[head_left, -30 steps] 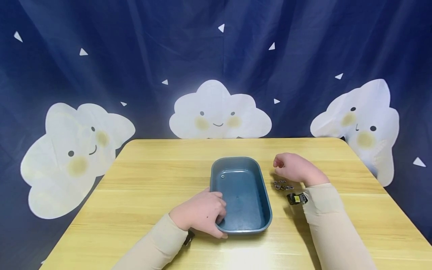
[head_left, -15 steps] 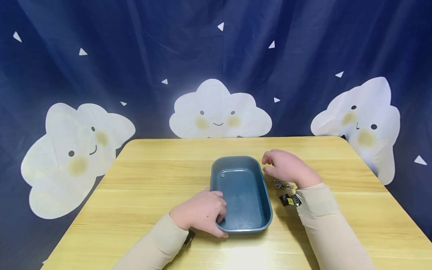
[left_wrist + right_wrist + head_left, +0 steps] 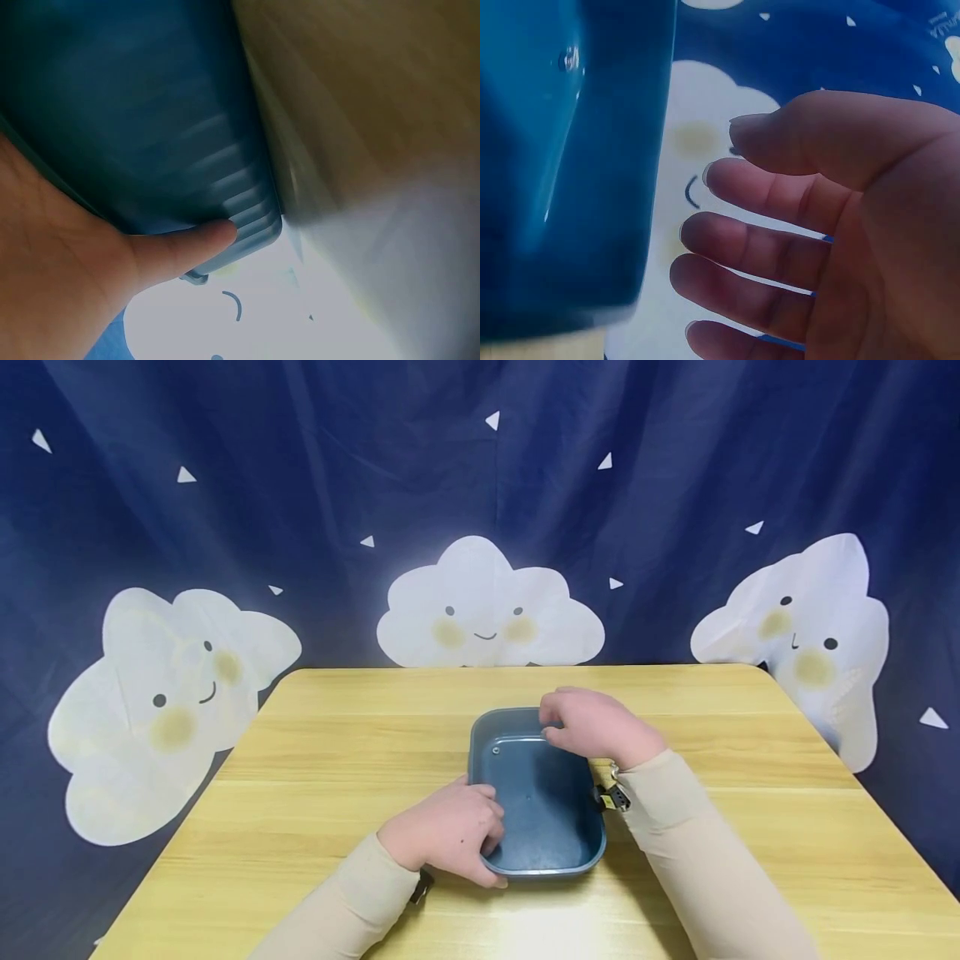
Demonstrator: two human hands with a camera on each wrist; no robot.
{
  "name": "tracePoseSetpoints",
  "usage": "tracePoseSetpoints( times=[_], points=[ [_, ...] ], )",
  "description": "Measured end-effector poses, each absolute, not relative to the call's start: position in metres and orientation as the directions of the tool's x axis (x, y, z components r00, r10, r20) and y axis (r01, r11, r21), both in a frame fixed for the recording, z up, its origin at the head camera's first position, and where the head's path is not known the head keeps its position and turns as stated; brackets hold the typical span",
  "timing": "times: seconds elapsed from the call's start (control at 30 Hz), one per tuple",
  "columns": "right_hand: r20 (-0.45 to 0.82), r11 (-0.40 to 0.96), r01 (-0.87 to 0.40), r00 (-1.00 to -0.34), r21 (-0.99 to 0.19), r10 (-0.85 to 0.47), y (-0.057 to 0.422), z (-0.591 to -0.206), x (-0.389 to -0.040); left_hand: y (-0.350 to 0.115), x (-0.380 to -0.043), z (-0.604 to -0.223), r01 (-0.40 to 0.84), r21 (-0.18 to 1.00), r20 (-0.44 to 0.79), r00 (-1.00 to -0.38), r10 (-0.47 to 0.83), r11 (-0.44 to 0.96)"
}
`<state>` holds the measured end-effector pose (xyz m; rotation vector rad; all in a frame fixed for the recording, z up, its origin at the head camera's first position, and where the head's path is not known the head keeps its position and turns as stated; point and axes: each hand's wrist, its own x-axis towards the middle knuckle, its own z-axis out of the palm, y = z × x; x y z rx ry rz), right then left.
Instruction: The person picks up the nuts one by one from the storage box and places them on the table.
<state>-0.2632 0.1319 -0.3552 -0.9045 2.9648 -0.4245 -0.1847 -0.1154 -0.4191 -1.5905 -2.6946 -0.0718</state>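
Note:
A deep blue plastic tray sits on the table. My left hand grips its near left corner, fingers over the rim and thumb on the outer wall. In the left wrist view the thumb presses the ribbed outside. One small metal nut lies in the tray's far left; the right wrist view shows this nut too. My right hand hovers over the tray's far right corner. Its fingers are loosely curled, with nothing visible between them and the thumb.
Small metal nuts lie right of the tray, mostly hidden by my right sleeve and wrist camera. The wooden table ends at a dark blue curtain printed with clouds.
My right hand has moved left, from above the nuts on the table to over the tray's far right corner. The left hand and the tray have stayed in place.

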Motion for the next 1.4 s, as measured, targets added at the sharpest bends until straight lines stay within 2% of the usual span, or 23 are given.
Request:
tracePoseSetpoints(
  times=[0.73, 1.03, 1.4],
  points=[
    [-0.064, 0.785, -0.583, -0.793, -0.207, -0.606, 0.077, -0.369, -0.277, -0.116, -0.186, -0.422, 0.871, 0.057, 0.019, -0.489, 0.872, 0.487],
    [-0.101, 0.785, -0.590, -0.784, -0.188, -0.613, 0.061, -0.388, -0.284, -0.115, -0.186, -0.423, 0.876, 0.033, 0.039, -0.483, 0.875, 0.482],
    [-0.135, 0.787, -0.610, -0.776, -0.088, -0.616, 0.052, -0.408, -0.287, -0.115, -0.187, -0.424, 0.876, 0.022, 0.047, -0.483, 0.874, 0.482]
  ],
)
